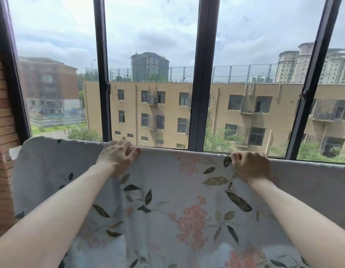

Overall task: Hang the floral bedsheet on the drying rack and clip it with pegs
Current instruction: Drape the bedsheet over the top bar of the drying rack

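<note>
Floral bedsheet (167,200) hangs draped over horizontal line in front of you, top fold running left to right, pink flowers and dark leaves facing you. Rack itself hidden under cloth. Your left hand (117,157) lies over top fold, fingers curled over edge, thumb pressing front of cloth. Your right hand (251,167) grips top fold, fingers bunched tight around it. Behind sheet, window (202,74) with dark frames. Beyond glass, tan building (167,113). Brick wall (1,132) at left.
</note>
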